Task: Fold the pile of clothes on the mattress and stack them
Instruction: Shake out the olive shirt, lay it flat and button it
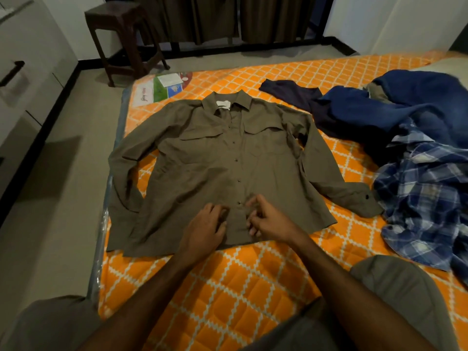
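An olive long-sleeved shirt [202, 158] lies spread flat, front up and buttoned, on the orange patterned mattress [228, 279]. Both hands sit on its lower button placket. My left hand [205, 229] rests on the cloth left of the placket, fingers bent onto the fabric. My right hand [263, 219] pinches the placket edge near the lowest buttons with curled fingers. To the right lies a loose pile: a blue checked shirt [425, 198], blue denim [415, 110] and a dark navy garment [298, 97].
A dark wooden stool [121, 34] stands on the floor beyond the mattress's far left corner. White drawers [25, 84] line the left wall. Dark curtains [228, 19] hang at the back. My knees show at the bottom.
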`<action>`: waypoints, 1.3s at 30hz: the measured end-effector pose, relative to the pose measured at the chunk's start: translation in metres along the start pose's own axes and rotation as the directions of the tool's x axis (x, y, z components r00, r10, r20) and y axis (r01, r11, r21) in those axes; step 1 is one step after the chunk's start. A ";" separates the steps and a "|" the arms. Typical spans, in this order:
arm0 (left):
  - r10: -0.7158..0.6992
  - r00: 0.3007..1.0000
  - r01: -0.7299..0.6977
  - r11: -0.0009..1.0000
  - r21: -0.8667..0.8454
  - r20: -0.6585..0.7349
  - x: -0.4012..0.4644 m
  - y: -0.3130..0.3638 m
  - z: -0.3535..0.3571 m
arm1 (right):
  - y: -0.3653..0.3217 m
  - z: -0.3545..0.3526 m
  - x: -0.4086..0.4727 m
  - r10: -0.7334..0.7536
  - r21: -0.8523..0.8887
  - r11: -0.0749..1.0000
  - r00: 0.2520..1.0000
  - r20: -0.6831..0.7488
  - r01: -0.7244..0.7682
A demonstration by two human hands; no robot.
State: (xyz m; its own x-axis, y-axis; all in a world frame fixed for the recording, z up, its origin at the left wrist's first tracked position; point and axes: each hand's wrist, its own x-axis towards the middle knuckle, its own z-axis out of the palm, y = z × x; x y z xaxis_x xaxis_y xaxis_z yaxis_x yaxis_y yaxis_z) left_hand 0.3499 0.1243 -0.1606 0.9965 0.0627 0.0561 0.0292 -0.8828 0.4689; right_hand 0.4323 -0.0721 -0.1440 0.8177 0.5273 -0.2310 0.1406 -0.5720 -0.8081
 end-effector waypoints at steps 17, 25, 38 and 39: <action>-0.036 0.999 0.037 0.997 0.070 -0.013 0.046 0.005 0.010 | -0.016 0.018 0.038 -0.120 -0.538 0.843 0.965 -0.235 -0.026; -0.063 0.994 0.080 0.978 0.191 -0.094 0.045 0.013 0.019 | -0.002 -0.022 0.053 0.216 -0.118 0.966 0.969 -0.122 -0.230; -0.186 0.977 0.188 0.982 0.009 -0.100 0.054 0.013 0.016 | -0.011 -0.043 0.045 0.247 0.406 0.884 0.969 0.013 -0.231; -0.206 0.973 0.206 0.978 -0.009 -0.102 0.054 0.013 0.015 | -0.010 -0.042 0.045 0.243 0.392 0.891 0.970 0.018 -0.230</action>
State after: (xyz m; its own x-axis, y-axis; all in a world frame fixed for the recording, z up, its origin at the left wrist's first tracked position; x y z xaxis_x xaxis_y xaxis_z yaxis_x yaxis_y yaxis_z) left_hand 0.4057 0.1094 -0.1648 0.9557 0.2905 0.0483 0.2331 -0.8465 0.4787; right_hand 0.4911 -0.0691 -0.1238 0.8173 0.3837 -0.4299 -0.2817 -0.3849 -0.8789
